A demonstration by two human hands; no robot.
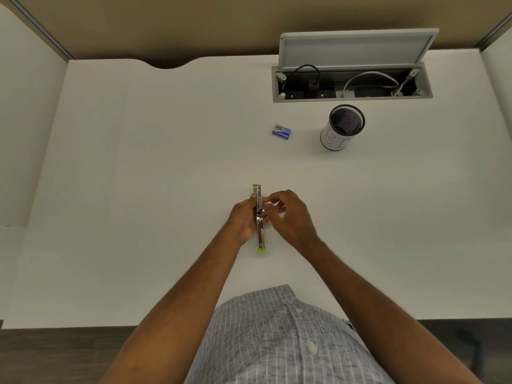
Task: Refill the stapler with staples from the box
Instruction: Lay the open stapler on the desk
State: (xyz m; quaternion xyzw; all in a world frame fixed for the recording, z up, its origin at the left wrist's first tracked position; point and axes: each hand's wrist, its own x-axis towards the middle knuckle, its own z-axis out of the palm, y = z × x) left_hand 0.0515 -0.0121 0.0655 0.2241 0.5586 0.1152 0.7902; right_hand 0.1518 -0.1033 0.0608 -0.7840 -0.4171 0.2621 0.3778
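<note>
Left hand [243, 217]: closed around the left side of the stapler [260, 219], thumb up against its far half, gripping it.

Right hand [291, 214]: fingers curled and pinched together at the stapler's middle, touching the metal channel; whether anything is held between the fingertips cannot be told.

Stapler: swung fully open, lying in one long line from near to far on the white surface [138, 189], near the middle. Metal channel facing up, a lime-green tip at each end. The near end rests on the surface, just beyond the person's grey striped shirt [277, 336].

Box of staples [281, 131]: small, blue, lying flat on the surface, well beyond the stapler and slightly to the right, apart from both hands.

Mesh cup [343, 128]: black wire mesh with a white paper label wrapped round it, upright, just right of the box.

Cable hatch [352, 83]: grey, set into the far right of the surface, lid propped open, black and white cables inside.

Beige partition [166, 23]: along the far edge.
</note>
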